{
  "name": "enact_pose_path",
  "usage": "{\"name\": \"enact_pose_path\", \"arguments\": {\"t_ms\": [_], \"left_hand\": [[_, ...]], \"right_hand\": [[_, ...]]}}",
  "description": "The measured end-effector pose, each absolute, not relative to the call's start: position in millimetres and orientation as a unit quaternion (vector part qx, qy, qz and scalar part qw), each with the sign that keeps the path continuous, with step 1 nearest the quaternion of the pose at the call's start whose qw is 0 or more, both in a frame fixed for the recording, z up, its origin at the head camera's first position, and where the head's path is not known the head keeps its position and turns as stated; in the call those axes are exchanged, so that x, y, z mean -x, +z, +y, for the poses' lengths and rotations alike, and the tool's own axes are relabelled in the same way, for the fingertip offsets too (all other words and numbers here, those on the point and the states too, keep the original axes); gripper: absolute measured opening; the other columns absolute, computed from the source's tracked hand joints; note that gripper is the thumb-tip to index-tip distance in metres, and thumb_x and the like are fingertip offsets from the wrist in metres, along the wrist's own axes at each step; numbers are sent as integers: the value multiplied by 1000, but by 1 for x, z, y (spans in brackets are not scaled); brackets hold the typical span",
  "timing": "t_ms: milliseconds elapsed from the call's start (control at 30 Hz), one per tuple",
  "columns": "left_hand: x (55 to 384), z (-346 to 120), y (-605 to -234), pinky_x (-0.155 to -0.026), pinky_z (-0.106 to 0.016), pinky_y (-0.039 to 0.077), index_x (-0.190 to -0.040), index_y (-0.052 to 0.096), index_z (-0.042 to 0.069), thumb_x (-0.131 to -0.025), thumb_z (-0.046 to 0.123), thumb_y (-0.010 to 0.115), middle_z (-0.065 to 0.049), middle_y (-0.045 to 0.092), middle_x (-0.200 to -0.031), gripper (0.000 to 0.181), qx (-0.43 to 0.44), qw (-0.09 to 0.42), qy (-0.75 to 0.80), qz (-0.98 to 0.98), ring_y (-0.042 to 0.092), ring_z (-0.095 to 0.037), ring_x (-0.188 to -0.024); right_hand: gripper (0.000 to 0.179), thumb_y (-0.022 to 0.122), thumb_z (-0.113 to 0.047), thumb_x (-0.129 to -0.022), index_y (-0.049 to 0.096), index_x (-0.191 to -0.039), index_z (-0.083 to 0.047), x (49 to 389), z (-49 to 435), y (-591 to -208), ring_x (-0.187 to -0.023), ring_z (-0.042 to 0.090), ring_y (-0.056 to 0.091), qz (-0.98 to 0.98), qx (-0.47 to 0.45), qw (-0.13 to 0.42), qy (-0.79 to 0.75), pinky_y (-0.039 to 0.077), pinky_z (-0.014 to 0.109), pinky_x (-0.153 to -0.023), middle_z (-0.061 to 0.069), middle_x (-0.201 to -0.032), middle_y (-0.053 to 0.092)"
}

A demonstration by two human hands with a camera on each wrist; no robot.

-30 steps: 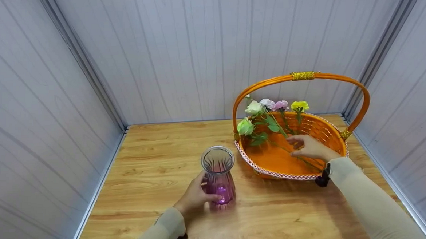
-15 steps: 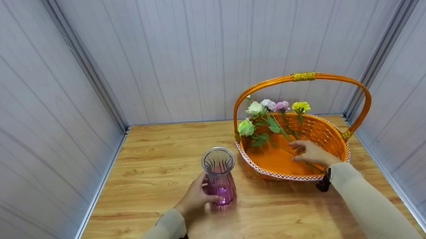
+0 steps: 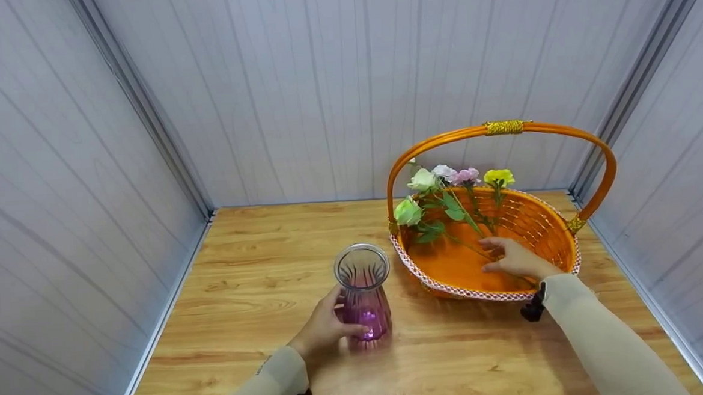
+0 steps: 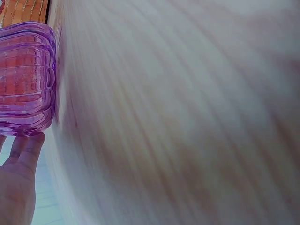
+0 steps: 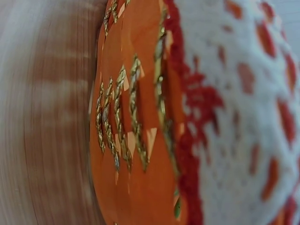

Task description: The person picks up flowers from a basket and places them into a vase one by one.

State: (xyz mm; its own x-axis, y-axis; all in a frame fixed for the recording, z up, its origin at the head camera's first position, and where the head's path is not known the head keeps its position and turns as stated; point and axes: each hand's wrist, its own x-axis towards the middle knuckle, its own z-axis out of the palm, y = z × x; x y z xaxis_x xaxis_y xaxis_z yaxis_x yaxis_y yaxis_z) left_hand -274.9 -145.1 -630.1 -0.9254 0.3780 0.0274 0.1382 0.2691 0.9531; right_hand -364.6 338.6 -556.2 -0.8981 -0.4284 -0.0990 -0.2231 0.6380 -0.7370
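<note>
In the head view, my left hand point(image 3: 325, 324) grips the lower body of a ribbed glass vase point(image 3: 364, 293), clear at the rim and purple toward the base. It stands upright on the wooden table. The left wrist view shows the purple vase base point(image 4: 28, 79) with fingertips against it. My right hand point(image 3: 518, 258) reaches over the near right rim of an orange woven basket point(image 3: 446, 290), thumb and fingers apart, close above the flower stems point(image 3: 465, 244). Cream-green roses point(image 3: 408, 211), a pink carnation point(image 3: 466, 176) and a yellow carnation point(image 3: 498, 178) lean on the basket's back left side.
The basket's tall handle point(image 3: 504, 127) arches over the flowers. Red-and-white lace trim point(image 5: 234, 103) on the rim fills much of the right wrist view. Panelled walls point(image 3: 334, 90) enclose the wooden table point(image 3: 258, 256) at the back and sides.
My right hand has drawn slightly toward me over the basket. The whole view has shifted a little; the left hand stays on the vase, and the flowers keep their places.
</note>
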Motion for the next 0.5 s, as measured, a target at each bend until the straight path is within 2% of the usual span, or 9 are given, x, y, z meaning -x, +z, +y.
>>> {"name": "enact_pose_path", "arguments": {"t_ms": [200,500], "left_hand": [[273,-144,-629,-115,-54,56,-155,49,17,-79,22,99,-13,64,-144,91,-174,94,583,788,61,-34,-134],[273,-144,-628,-115,-53,56,-155,49,19,-78,23,99,-12,63,-145,92,-168,97,586,787,61,-34,-135]], "right_hand": [[70,75,-10,-101,42,-159,12,364,337,-556,-140,58,50,889,183,136,-398,49,70,-114,39,-155,49],[69,73,-9,-103,40,-159,14,363,335,-557,-140,59,51,886,179,150,-400,50,70,-114,40,-155,49]]}}
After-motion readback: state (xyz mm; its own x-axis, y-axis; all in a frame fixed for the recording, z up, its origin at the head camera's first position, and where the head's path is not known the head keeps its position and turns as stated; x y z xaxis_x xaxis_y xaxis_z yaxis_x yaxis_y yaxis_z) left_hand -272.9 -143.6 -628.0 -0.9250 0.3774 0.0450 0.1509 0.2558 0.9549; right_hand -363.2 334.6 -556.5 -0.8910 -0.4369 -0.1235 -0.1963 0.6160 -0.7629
